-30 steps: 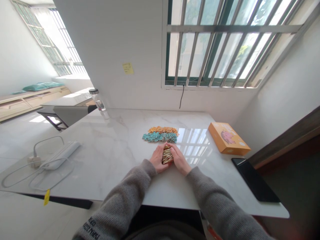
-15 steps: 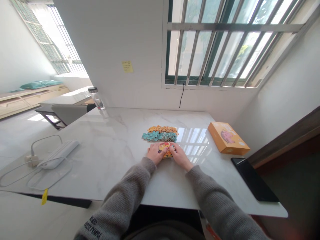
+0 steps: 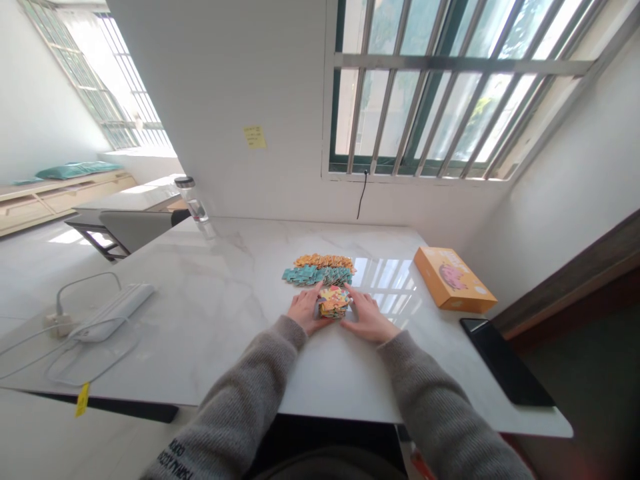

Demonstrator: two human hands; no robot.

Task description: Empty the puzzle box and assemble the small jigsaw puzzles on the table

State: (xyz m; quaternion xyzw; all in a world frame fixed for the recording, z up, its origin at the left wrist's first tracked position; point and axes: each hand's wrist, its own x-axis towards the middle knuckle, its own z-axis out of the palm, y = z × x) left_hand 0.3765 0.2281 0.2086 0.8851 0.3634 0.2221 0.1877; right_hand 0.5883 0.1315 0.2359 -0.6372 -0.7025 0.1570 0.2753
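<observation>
A small stack of colourful puzzle pieces (image 3: 334,302) lies flat on the white marble table (image 3: 225,313), picture side up. My left hand (image 3: 305,311) presses against its left side and my right hand (image 3: 369,316) against its right side, fingers cupped round the pile. Just beyond lie two spread rows of pieces: a teal row (image 3: 313,275) and an orange row (image 3: 325,261) behind it.
An orange puzzle box (image 3: 453,279) lies to the right, and a black tablet (image 3: 505,360) near the right front edge. A white power strip with cables (image 3: 107,311) sits at the left. A clear bottle (image 3: 192,199) stands at the far left corner.
The stack stood on edge between my hands a second ago. It now lies flat with its picture side up, and both hands have shifted slightly to hold its sides.
</observation>
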